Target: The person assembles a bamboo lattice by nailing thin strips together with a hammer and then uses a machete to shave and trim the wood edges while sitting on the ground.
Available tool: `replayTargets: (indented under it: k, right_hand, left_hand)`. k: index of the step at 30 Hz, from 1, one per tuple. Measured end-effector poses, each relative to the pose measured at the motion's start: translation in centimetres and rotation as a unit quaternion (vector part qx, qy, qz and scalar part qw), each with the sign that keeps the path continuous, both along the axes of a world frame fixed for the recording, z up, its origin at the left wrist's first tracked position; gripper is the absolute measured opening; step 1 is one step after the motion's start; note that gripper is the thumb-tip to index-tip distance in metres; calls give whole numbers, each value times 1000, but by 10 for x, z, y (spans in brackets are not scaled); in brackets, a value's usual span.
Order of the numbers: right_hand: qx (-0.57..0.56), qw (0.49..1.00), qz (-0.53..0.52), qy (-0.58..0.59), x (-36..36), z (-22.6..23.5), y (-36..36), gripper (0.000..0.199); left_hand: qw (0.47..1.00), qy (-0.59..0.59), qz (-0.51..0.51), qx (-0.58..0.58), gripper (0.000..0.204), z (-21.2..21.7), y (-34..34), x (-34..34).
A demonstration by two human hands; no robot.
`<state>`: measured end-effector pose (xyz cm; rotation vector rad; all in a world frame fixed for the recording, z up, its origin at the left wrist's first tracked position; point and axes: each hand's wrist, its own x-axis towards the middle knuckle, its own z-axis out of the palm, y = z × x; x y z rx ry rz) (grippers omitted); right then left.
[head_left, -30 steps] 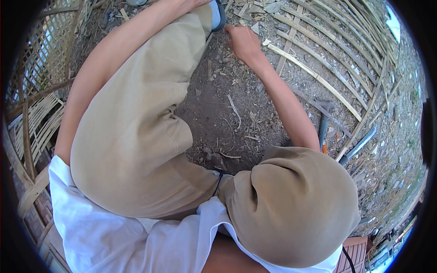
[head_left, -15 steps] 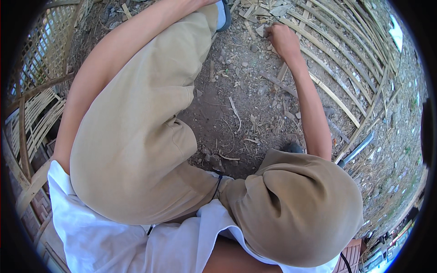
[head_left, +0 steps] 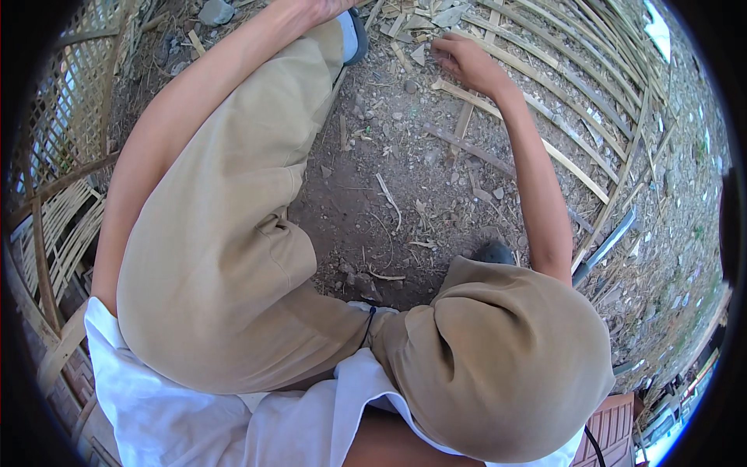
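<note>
I am squatting on bare earth with my knees in tan trousers (head_left: 233, 233) filling the middle. My right hand (head_left: 467, 64) reaches forward to the long pale bamboo strips (head_left: 545, 86) lying fanned over the ground. Its fingers are curled down on the near end of one bamboo strip (head_left: 455, 89). My left arm runs up along my left knee, and only the edge of my left hand (head_left: 319, 6) shows at the top rim, so its fingers are hidden. Short bamboo offcuts (head_left: 412, 19) lie just beyond my right hand.
A woven bamboo lattice (head_left: 62, 117) stands at the left. A grey-blue sandal (head_left: 354, 35) is on my left foot, and a dark shoe tip (head_left: 494, 251) shows by my right knee. A long grey blade (head_left: 607, 245) lies at the right among scattered chips.
My right hand has moved to the right and farther forward over the bamboo strips, with the arm stretching out. My head has tipped so the ground ahead shows more.
</note>
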<state>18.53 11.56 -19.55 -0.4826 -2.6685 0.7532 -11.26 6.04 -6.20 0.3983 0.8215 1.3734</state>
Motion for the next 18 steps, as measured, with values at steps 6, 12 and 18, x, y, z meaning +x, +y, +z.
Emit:
replayTargets:
  k: [6,12,18]
  right_hand:
    - [-228,966,-117,16,22,22,5,8]
    - [-238,957,-152,62,9,15,-6,9]
    - [-117,975,-169,81,-46,15,-59,13]
  left_hand:
    - [1000,-1,-11,22,76,-2,-1,-2]
    - [999,-11,-22,23,73,-1,1,2]
    - [1000,10,12,7,72,-1,-2,-3]
